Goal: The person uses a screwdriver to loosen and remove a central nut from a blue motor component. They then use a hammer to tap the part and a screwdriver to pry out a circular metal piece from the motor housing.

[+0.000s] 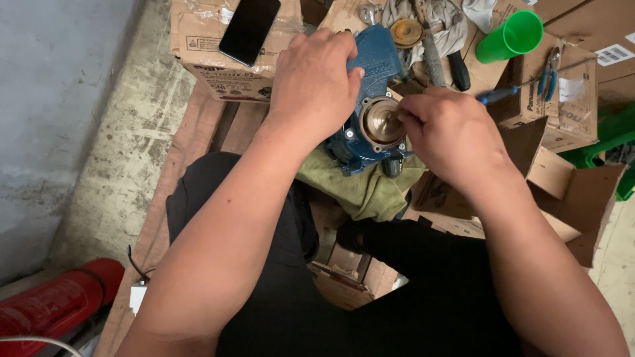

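Pump body [370,99], blue cast metal w/ a round brass-coloured disc [382,123] set in its face, sits on an olive rag [360,188] over a wooden pallet [198,125], right in front of the person's knees. Left hand [314,82] is clamped over the top/left side of the pump, fingers wrapped round the housing, steadying it. Right hand [450,132] is just right of the pump, fingertips pinched on something small at the disc's centre; what exactly is pinched can't be told, too small. Judging by look: pump is prob. heavy, rigid, won't flex, painted faces maybe a bit greasy, so best held by the bulky housing as the left hand does, not by the disc. Disc looks thin, softer metal, likely easy to mar. Behind the pump: a cardboard box [205,39] w/ a black phone [249,30] on top, to its left; green plastic cup [510,36] and blue-handled pliers [548,76] to its right. Red cylinder [59,307] lies well off, near-left of pump.
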